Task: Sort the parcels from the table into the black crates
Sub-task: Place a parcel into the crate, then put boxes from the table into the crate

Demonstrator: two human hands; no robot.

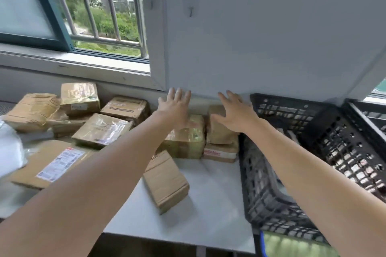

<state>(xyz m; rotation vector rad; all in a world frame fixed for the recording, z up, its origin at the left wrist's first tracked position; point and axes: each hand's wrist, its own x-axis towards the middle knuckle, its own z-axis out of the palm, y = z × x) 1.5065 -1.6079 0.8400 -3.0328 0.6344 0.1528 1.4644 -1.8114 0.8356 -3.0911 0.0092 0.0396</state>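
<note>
Reaching for which parcel, going by the head view?

Both hands are out over the pair at the far edge of the surface [208,194], close under the wall [250,37]. My left hand [175,108] is over the taped parcel [186,142], and my right hand [236,115] is over the brown parcel [219,131] just beside it.

Are you gripping either one?

No. The fingers [179,94] on both hands are spread flat and hold nothing. My left thumb is blurred, so I cannot tell if it touches the tape.

How do the two parcels lie from your fingers?

They lie below them and a little nearer to me. The taped parcel seems to run lengthwise from me toward the wall. The brown parcel stands tilted on top of a red-printed parcel [219,153].

Which hand takes which?

I judge the right hand is better placed. It is nearer the black crate [269,190] that stands against the right edge of the surface, so the brown parcel has only a short way to go sideways. A second crate [363,123] sits beyond that one.

What else is on the surface?

A loose parcel [165,181] lies askew near the middle. A flat labelled parcel [52,162] lies toward the left edge, with a heap of parcels [83,115] behind it at the far left. A white bag [10,148] pokes in at the left edge.

And the room?

A barred window [100,6] is at the far left, open onto greenery and a building.
</note>
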